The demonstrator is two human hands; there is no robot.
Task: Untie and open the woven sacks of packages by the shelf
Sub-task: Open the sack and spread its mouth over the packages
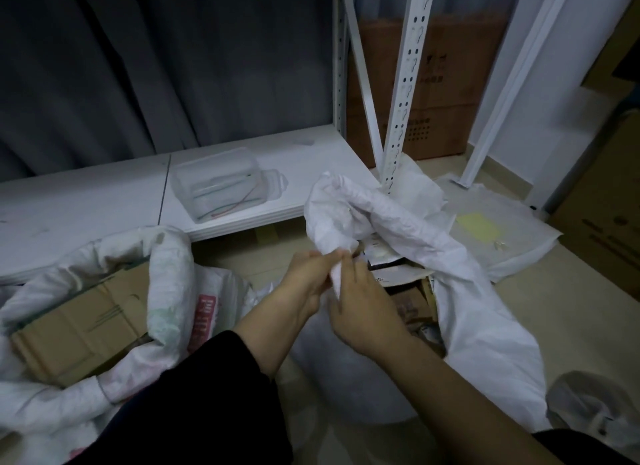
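A white woven sack (pixel 485 326) stands on the floor in front of me, its mouth partly spread, with cardboard packages (pixel 412 305) showing inside. My left hand (pixel 304 284) and my right hand (pixel 360 309) meet at the near edge of the mouth. Both pinch the same twisted strip of sack fabric (pixel 337 281). A second white sack (pixel 162 281) at the left stands wide open with its rim rolled down around a flattened cardboard box (pixel 79 329).
A low white shelf board (pixel 104 201) carries a clear plastic container (pixel 221 187). White slotted shelf uprights (pixel 405 94) rise behind the sack, with brown cartons (pixel 433 84) past them. A flat plastic-wrapped package (pixel 491 236) lies on the floor at right; a grey curtain (pixel 156 59) hangs behind.
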